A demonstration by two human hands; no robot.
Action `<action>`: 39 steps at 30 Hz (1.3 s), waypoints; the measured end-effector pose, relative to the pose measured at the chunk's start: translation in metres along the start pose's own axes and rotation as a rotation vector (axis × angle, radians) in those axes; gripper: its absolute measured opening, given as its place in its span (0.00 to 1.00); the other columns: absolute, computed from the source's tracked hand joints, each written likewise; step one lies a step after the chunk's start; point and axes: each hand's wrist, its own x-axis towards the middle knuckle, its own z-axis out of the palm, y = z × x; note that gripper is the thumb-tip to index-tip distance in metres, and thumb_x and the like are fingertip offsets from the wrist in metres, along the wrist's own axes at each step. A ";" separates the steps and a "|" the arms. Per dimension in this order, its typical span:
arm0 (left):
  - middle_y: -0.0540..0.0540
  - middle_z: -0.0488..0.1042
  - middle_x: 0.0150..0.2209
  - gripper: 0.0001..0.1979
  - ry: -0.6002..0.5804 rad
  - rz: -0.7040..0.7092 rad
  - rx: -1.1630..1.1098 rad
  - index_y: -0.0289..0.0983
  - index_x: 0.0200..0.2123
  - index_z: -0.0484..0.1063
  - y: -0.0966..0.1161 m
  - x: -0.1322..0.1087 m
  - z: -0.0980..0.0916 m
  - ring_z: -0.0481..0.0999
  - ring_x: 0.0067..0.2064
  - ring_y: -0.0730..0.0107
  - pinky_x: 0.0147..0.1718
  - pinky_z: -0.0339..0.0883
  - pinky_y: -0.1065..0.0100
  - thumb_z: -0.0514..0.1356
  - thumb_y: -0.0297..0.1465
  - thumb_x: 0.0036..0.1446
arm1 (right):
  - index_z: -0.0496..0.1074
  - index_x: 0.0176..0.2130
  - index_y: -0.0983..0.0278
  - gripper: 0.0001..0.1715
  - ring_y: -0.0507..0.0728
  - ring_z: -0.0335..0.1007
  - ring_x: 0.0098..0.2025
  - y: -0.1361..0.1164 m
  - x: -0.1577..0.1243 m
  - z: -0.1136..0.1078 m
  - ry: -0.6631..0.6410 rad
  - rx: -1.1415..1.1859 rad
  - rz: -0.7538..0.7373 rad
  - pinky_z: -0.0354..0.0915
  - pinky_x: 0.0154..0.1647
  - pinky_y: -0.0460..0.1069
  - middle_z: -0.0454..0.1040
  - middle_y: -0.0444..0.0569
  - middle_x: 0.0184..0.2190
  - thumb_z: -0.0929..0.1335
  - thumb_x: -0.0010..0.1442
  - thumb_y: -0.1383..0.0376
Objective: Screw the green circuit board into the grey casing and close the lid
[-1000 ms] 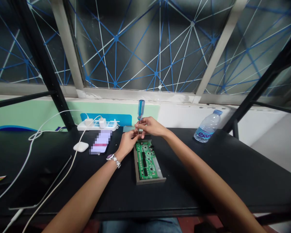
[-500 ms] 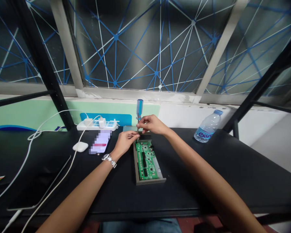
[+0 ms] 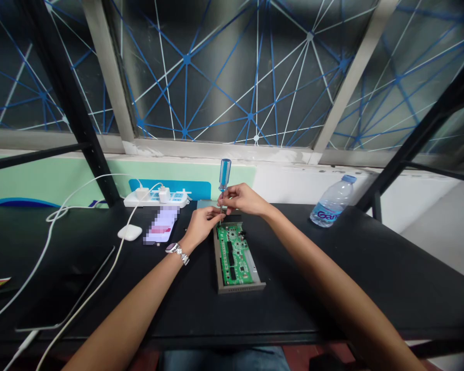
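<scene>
A screwdriver [image 3: 225,174] with a clear blue handle stands nearly upright, its shaft running down to the far left corner of a green circuit board [image 3: 236,257]. The board lies in a grey metal tray [image 3: 218,281] on the black table. My right hand [image 3: 240,199] pinches the shaft just below the handle. Lower down, my left hand [image 3: 203,222], with a silver watch on its wrist, has thumb and fingertips closed round the lower shaft near the tray's corner. The screwdriver's tip is too small to make out.
A water bottle [image 3: 332,202] stands at the right. On the left are a phone [image 3: 162,225], a white case [image 3: 130,233], a dark tablet [image 3: 67,299] and white cables. A power strip [image 3: 156,199] lies by the wall, between black metal posts.
Both hands keep their hold on the screwdriver at the same corner. The whole view has shifted slightly; little else differs.
</scene>
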 end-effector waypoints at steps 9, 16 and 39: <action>0.39 0.82 0.34 0.13 -0.018 -0.027 -0.076 0.32 0.34 0.78 -0.005 0.004 0.008 0.82 0.38 0.55 0.40 0.74 0.61 0.63 0.37 0.56 | 0.74 0.29 0.68 0.15 0.52 0.73 0.20 0.004 0.004 0.010 0.021 0.033 -0.014 0.71 0.24 0.47 0.75 0.46 0.21 0.73 0.54 0.57; 0.39 0.82 0.39 0.13 -0.039 -0.051 -0.082 0.33 0.39 0.79 0.001 -0.001 -0.003 0.82 0.40 0.57 0.44 0.74 0.60 0.65 0.36 0.53 | 0.73 0.30 0.67 0.16 0.52 0.74 0.22 0.008 0.004 -0.001 0.114 -0.008 0.011 0.69 0.23 0.45 0.75 0.46 0.27 0.76 0.47 0.59; 0.42 0.81 0.32 0.16 -0.005 0.024 0.067 0.33 0.34 0.77 -0.004 0.006 0.001 0.81 0.35 0.60 0.38 0.73 0.64 0.62 0.41 0.57 | 0.71 0.30 0.67 0.14 0.52 0.74 0.24 0.005 0.003 0.012 0.045 0.058 0.007 0.71 0.27 0.47 0.74 0.45 0.26 0.74 0.52 0.59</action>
